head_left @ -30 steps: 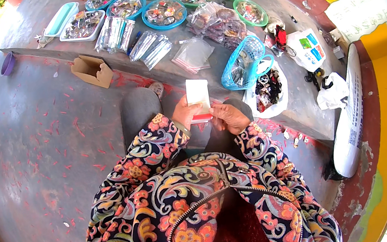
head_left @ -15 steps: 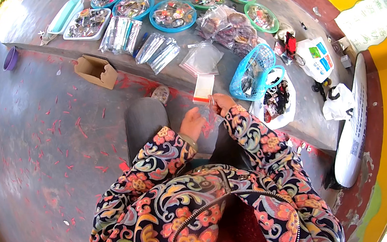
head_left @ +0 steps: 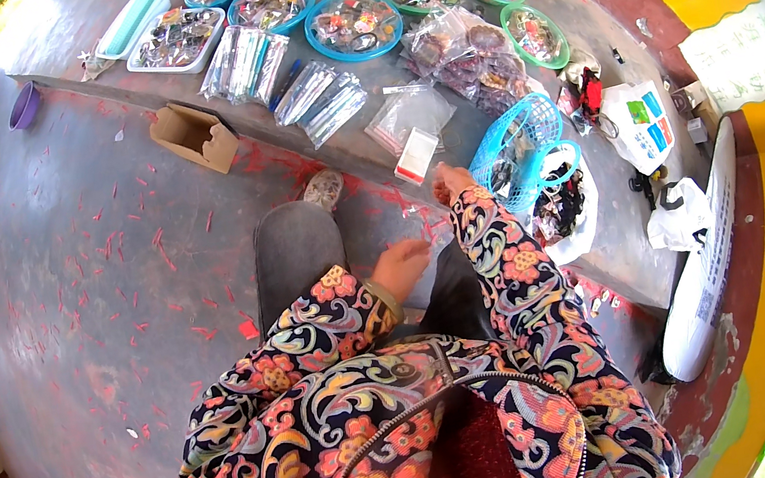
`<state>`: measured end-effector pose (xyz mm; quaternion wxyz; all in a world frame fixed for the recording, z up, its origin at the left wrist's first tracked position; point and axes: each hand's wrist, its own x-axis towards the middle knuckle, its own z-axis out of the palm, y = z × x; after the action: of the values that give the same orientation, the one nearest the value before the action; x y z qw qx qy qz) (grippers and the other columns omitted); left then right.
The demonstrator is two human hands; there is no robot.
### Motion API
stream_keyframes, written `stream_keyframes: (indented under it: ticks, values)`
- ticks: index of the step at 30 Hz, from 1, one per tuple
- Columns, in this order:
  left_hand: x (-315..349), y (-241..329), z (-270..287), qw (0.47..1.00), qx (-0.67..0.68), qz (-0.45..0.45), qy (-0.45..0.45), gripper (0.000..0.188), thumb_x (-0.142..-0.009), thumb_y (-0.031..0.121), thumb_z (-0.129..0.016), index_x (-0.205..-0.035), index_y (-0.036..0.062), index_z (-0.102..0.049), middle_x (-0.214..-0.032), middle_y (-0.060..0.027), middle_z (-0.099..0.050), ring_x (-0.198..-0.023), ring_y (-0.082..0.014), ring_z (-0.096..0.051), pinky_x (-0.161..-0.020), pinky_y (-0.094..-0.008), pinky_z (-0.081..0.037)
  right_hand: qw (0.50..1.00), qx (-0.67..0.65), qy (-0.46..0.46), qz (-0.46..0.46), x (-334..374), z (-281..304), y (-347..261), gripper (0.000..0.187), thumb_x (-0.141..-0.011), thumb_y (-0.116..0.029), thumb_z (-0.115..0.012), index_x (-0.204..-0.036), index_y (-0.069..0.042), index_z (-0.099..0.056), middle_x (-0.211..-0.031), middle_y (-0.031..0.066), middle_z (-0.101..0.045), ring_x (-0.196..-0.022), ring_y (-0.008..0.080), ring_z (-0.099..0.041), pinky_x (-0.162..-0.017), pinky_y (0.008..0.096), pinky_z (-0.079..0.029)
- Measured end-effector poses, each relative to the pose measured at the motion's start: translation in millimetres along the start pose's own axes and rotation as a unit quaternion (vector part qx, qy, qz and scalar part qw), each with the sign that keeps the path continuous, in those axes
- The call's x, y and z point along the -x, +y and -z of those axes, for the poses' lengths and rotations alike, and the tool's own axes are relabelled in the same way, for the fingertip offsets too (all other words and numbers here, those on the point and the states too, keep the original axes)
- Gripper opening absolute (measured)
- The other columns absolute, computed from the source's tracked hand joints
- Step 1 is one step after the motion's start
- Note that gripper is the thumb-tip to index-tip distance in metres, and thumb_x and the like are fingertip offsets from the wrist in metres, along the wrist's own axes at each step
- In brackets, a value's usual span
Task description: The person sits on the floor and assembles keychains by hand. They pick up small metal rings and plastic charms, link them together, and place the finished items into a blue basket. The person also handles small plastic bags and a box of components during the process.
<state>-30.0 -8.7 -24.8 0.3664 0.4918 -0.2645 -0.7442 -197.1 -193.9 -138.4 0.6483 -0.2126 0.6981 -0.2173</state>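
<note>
My left hand is above my lap, its fingers drawn together toward the right. A thin reddish, see-through shape shows beside its fingertips, but I cannot make out what it is or whether the hand holds it. Farther forward, my right hand has its fingers curled, and whatever is in them is hidden. Just beyond it lies a small white packet with an orange-red end, resting against a stack of clear plastic bags. The blue plastic basket stands immediately right of my right hand.
Bundles of wrapped items and a blue basin of small packets lie ahead on the raised ledge. An open cardboard box stands at the step. A white bag of dark pieces sits at right. Red scraps litter the floor.
My right hand has moved slightly forward and right, away from the white packet's near end. My left hand has drawn back toward me and turned its fingers rightward. The view has shifted slightly.
</note>
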Motion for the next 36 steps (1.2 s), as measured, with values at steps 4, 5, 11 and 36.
stream_keyframes:
  ticks: [4,5,11,36]
  values:
    - [-1.0,0.7,1.3,1.0,0.0,0.008,-0.003,0.023,-0.079,0.013,-0.05,-0.1,0.0059,-0.057,-0.098,-0.0015,-0.058,-0.086,-0.0089,-0.052,-0.069,-0.0241,-0.041,0.985,-0.104,-0.135,0.038,52.7,5.4,-5.1,0.045,-0.085,-0.044,-0.04,-0.09,-0.001,-0.051,-0.066,0.0079,-0.054,-0.052,0.0173,-0.051,-0.049,0.0285,-0.043]
    - [-1.5,0.4,2.5,1.0,0.008,0.012,-0.005,0.022,-0.079,0.013,-0.05,-0.098,0.0056,-0.058,-0.096,-0.0015,-0.059,-0.085,-0.009,-0.052,-0.069,-0.0241,-0.041,0.974,-0.135,-0.179,0.047,72.0,5.7,-7.1,0.048,-0.086,-0.046,-0.038,-0.092,0.0,-0.052,-0.068,0.0077,-0.056,-0.053,0.0171,-0.052,-0.052,0.0286,-0.044]
    - [4.4,12.0,2.2,0.994,0.11,-0.002,-0.01,0.031,-0.083,0.028,-0.05,-0.1,0.002,-0.054,-0.095,-0.0087,-0.059,-0.085,-0.0151,-0.056,-0.069,-0.025,-0.043,0.922,-0.016,-0.115,0.368,199.8,4.7,-3.2,0.044,-0.089,-0.038,-0.037,-0.1,0.001,-0.054,-0.08,0.0085,-0.059,-0.074,0.0181,-0.055,-0.069,0.03,-0.044]
    - [31.9,29.4,-5.0,0.975,-0.011,-0.074,-0.211,0.017,-0.083,0.013,-0.054,-0.095,0.0028,-0.059,-0.079,-0.0019,-0.059,-0.065,-0.0046,-0.052,-0.046,-0.0161,-0.035,0.955,0.001,-0.173,0.239,284.6,31.7,67.9,0.02,-0.078,-0.013,-0.059,-0.093,0.0,-0.059,-0.081,0.0051,-0.061,-0.073,0.011,-0.055,-0.065,0.022,-0.04]
